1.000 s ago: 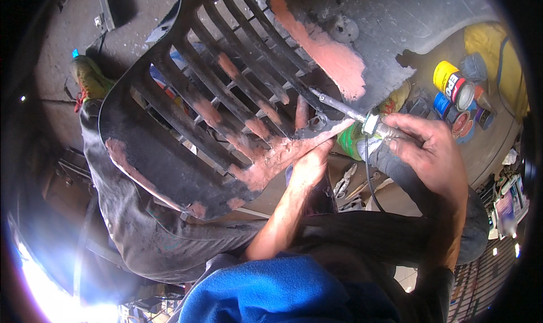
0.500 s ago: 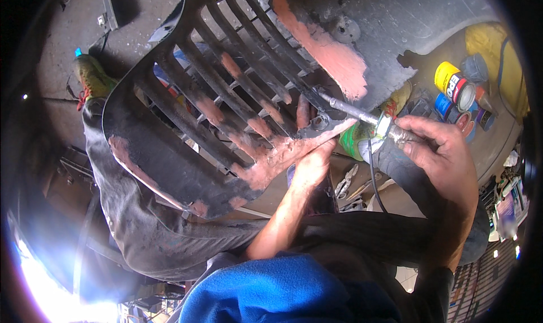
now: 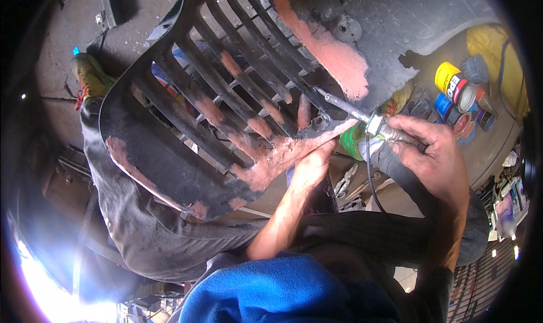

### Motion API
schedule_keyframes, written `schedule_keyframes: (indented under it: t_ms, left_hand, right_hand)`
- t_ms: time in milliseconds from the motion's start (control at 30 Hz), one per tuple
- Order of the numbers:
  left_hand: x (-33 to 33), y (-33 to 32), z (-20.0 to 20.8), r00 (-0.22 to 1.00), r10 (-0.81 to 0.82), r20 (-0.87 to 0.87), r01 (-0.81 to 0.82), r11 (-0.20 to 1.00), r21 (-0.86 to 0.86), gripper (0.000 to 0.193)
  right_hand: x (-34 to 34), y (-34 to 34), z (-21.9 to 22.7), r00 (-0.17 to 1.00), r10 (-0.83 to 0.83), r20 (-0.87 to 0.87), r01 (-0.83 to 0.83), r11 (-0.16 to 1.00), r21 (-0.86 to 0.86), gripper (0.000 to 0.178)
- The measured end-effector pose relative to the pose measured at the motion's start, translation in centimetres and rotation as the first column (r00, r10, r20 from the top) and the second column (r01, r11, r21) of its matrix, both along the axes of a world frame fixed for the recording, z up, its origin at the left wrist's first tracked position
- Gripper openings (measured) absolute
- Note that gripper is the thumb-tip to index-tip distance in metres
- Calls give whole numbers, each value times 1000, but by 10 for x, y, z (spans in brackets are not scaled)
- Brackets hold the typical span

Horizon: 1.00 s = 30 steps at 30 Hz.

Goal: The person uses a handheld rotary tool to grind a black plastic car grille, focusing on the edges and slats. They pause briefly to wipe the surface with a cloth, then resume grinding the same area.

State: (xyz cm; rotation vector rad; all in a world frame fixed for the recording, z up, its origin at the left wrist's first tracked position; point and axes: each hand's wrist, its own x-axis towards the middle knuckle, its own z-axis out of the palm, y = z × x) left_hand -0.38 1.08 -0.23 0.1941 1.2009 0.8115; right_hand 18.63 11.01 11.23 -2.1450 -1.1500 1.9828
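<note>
A black plastic bumper grille panel with curved slats lies across my lap. Pinkish filler covers its lower corner, parts of several slats and a strip at the upper right. My left hand grips the panel's lower edge from below, and one finger shows through a gap beside a small round mount. In my right hand is a soldering iron, held by its handle between thumb and fingers. Its metal rod slants up and left, the tip at the lower end of a slat; contact is hard to tell. A dark cord hangs from it.
Paint cans in yellow, red and blue stand on the floor at right, near a yellow bag. A green can is partly hidden behind the iron. A blue cloth lies at the lower middle. Bright light glares at lower left.
My right hand and the soldering iron have shifted slightly left, the tip moving further along toward the slat. My left hand keeps its hold on the panel, which has barely moved.
</note>
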Motion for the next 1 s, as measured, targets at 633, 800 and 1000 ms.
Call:
schedule_keyframes:
  t_ms: [633, 800, 1000]
  left_hand:
    - [3, 1, 0, 998, 13, -53, -11, 1000, 25, 91]
    - [0, -1, -2, 998, -30, -58, 32, 999, 43, 90]
    - [-1, -2, -5, 1000, -6, 24, 5, 998, 65, 85]
  right_hand:
    - [0, -6, -5, 1000, -27, -5, 27, 998, 53, 37]
    - [-1, -7, -4, 998, -53, -18, 54, 997, 59, 36]
    - [-2, -1, 0, 999, -38, -22, 37, 999, -26, 40]
